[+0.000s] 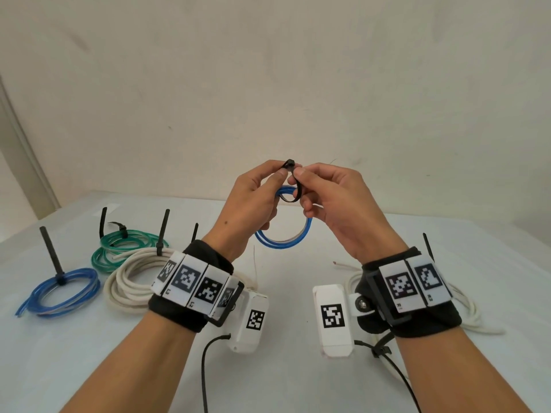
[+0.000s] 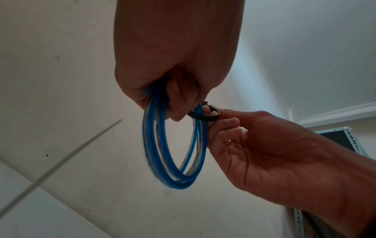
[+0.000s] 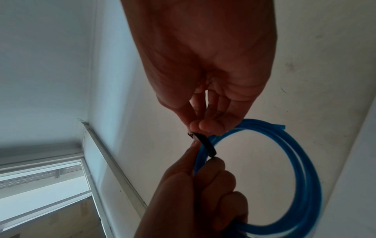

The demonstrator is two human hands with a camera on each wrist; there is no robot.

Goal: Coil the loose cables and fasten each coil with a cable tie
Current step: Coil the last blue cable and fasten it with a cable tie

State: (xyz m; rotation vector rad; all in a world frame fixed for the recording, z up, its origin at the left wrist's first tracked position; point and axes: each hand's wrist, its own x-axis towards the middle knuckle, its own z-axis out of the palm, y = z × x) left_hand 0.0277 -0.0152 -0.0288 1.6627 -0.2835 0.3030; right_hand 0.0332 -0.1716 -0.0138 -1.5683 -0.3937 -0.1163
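Note:
A small blue cable coil [image 1: 283, 242] hangs in the air above the white table [image 1: 298, 293], with a black cable tie [image 1: 293, 186] looped round its top strands. My left hand [image 1: 278, 174] grips the coil's upper part in curled fingers and pinches the tie's head end. My right hand [image 1: 299, 174] pinches the tie from the other side with thumb and forefinger. In the left wrist view the tie [image 2: 203, 115] forms a loose loop round the coil [image 2: 154, 153]. In the right wrist view the tie [image 3: 207, 143] sits between both hands' fingertips, beside the coil [image 3: 301, 169].
On the table at the left lie three tied coils, blue [image 1: 59, 290], green [image 1: 125, 248] and white [image 1: 134, 281], each with a black tie tail standing up. Another white coil [image 1: 468, 308] lies under my right wrist. A plain wall stands behind the table.

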